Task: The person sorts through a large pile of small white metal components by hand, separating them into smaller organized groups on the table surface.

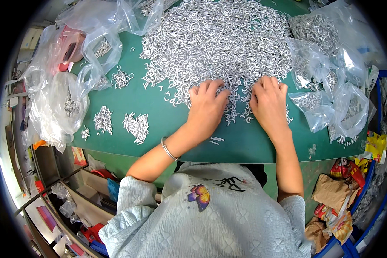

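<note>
A wide pile of small silvery curved metal pieces [219, 43] covers the far middle of the green table. At its near edge my left hand [206, 105] bends its fingers down among the loose pieces, back of the hand up. My right hand [268, 101] is a short way to the right, its fingers likewise curled into the pile. Both sets of fingertips are hidden, so what they pinch cannot be made out. Between the hands lies a strip of scattered curved pieces [232, 112]. A few thin silvery rods [216, 140] lie nearer me, below my left hand.
To the left are a heap of short rods [136, 127], a heap of small pieces [103, 120] and a cluster of rings [122, 78]. Clear plastic bags [51, 107] crowd the left edge; filled bags [309, 103] line the right. The green table [253, 148] ends just before my body.
</note>
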The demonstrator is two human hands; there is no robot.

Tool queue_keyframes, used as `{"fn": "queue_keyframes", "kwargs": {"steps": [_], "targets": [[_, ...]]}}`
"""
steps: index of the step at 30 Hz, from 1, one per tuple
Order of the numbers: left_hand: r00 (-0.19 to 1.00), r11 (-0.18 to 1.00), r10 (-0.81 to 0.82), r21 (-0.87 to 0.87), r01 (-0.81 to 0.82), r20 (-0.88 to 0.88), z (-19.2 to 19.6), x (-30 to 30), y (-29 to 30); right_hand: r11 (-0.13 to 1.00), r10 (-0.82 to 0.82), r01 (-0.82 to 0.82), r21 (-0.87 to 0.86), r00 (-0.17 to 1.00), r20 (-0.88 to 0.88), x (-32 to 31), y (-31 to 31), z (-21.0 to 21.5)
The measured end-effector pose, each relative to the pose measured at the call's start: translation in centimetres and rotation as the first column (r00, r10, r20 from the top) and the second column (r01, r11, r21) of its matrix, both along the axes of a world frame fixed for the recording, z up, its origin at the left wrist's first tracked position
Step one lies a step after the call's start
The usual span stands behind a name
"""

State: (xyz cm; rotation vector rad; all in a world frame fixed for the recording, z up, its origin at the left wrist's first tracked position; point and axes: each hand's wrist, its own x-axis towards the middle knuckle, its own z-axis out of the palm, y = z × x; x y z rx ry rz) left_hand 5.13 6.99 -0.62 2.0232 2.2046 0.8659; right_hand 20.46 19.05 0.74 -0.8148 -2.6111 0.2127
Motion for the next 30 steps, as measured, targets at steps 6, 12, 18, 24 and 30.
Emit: {"fn": "queue_keyframes", "kwargs": {"steps": [6,12,18,24,30], "targets": [[0.973,0.995,-0.093,0.001,0.095,0.213,1.2,0.3,-1.9,0.976,0.075,-0.097,-0.197,0.991,-0.115,1.4,-4.4,1.9],[0.895,0.953,-0.221,-0.108,0.283,0.388,1.7,1.7,-5.1,0.925,0.081,-0.140,-0.354,0.981,-0.176,2.6,-7.4,0.2],[0.913,0.904,-0.384,-0.147,0.403,0.138,0.0,1.7,-8.1,0.949,-0.257,0.231,-0.216,0.961,-0.101,5.8,-5.2,0.6],[0.934,0.934,-0.345,-0.066,0.351,0.089,0.5,2.2,-7.4,0.953,-0.147,0.114,-0.281,0.985,-0.096,5.0,-6.6,-1.2],[0.929,0.931,-0.346,-0.079,0.358,0.132,-0.7,1.8,-8.7,0.939,0.009,-0.033,-0.343,0.997,-0.072,5.3,-7.5,-0.2]]}}
